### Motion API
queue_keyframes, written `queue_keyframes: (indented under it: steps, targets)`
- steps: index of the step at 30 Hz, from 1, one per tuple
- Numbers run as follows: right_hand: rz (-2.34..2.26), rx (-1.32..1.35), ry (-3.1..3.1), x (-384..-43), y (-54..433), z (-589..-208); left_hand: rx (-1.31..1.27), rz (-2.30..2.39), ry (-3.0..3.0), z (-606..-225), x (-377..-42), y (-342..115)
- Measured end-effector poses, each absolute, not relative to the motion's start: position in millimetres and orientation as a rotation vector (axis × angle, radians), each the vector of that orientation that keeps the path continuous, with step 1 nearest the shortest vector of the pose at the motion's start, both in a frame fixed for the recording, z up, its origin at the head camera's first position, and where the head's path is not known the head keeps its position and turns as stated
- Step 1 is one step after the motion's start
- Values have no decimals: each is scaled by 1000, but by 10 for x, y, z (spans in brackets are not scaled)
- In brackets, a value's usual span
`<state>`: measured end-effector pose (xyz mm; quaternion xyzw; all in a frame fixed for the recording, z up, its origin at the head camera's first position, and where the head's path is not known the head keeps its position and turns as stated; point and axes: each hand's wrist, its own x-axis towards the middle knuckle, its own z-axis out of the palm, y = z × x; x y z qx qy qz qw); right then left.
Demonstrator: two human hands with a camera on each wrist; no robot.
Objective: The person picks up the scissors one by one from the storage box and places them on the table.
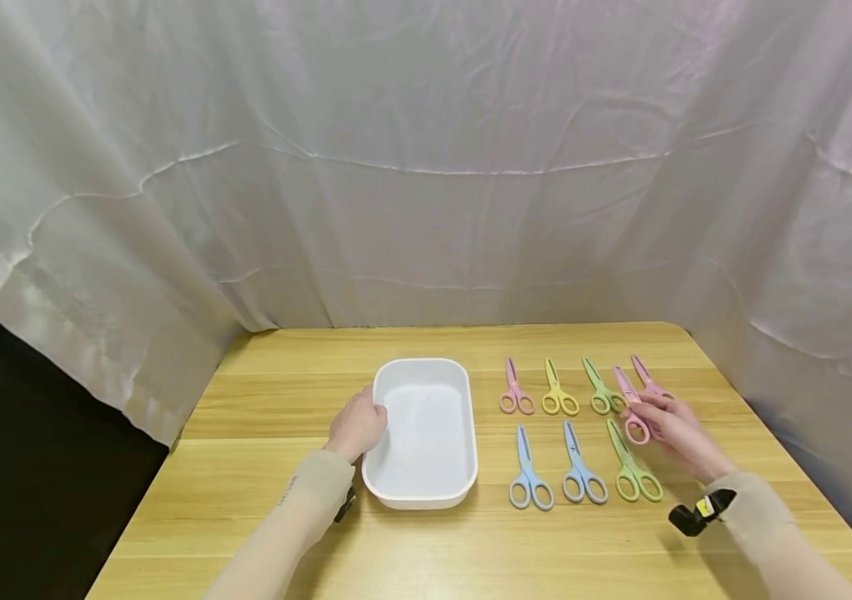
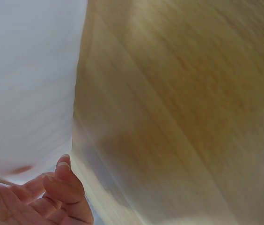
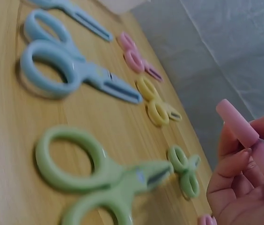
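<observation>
My left hand [image 1: 358, 427] grips the left rim of a white plastic tray [image 1: 422, 433], thumb over the edge and fingers against the outer wall. In my right hand [image 1: 677, 427] is a pair of pink scissors [image 1: 625, 385], pinched at the handles and lifted above the table. The right wrist view shows the fingers around these pink scissors [image 3: 237, 123]. Just beneath them lie green scissors [image 1: 624, 458], and another pink pair [image 1: 645, 373] lies beyond the hand. Green scissors [image 1: 598, 387] rest close by on the left.
Between tray and right hand, the wooden table [image 1: 276, 517] bears pink scissors [image 1: 513, 388], yellow scissors [image 1: 555, 389] and two blue pairs, one left [image 1: 524, 467] and one right [image 1: 575, 461]. A pale curtain [image 1: 426, 225] hangs behind and at both sides.
</observation>
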<state>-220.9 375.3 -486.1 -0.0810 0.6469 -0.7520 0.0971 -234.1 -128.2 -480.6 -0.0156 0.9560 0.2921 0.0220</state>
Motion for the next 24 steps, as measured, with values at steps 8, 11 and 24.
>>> queue_keyframes:
  steps: [8, 11, 24]
  targets:
    - [-1970, 6, 2209, -2174, 4019, -4858, -37, 909, 2963, -4787, -2326, -1276]
    - [-1924, 34, 2242, -2153, 4095, -4853, -35, 918, 2959, -4797, -2326, -1275]
    - [-1622, 81, 2357, -1989, 4260, -4785, -42, 893, 2972, -4811, -2345, -1285]
